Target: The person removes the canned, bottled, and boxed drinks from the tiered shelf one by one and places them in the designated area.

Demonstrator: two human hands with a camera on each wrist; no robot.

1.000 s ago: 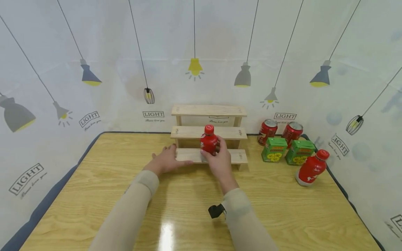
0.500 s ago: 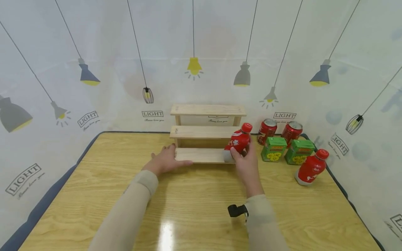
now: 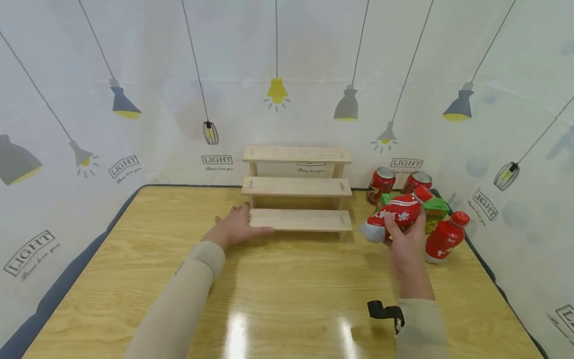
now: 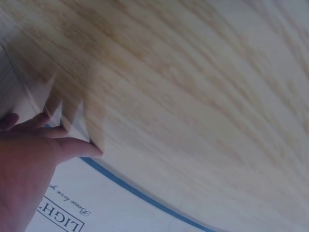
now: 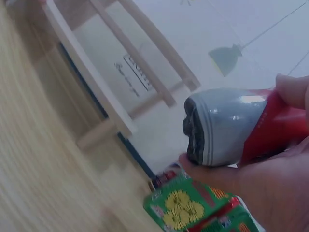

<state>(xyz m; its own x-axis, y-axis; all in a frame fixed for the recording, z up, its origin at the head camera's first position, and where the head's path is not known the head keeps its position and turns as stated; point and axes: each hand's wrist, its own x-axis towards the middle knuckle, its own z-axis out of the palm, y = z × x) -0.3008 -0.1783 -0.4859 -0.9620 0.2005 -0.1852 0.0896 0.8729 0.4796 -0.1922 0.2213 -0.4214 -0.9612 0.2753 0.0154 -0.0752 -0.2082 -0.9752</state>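
Observation:
In the head view, my right hand grips a red plastic bottle with a red cap and a pale base. The bottle is lifted and tilted, cap up to the right, in front of the green drink cartons. Its pale base faces left in the right wrist view. A three-tier wooden step rack stands by the back wall, with its tiers bare. My left hand touches the left end of the lowest tier, thumb stretched along the front. In the left wrist view, the fingers extend over the tabletop.
At the right stand two red drink cans, two green cartons partly hidden by the held bottle, and a second red bottle. A patterned wall sheet borders the wooden table. A black strap mount hangs at the right wrist.
My right hand has carried the red bottle from the rack's lowest tier to the right, tilting it on the way. The left hand has stayed at the rack's left end.

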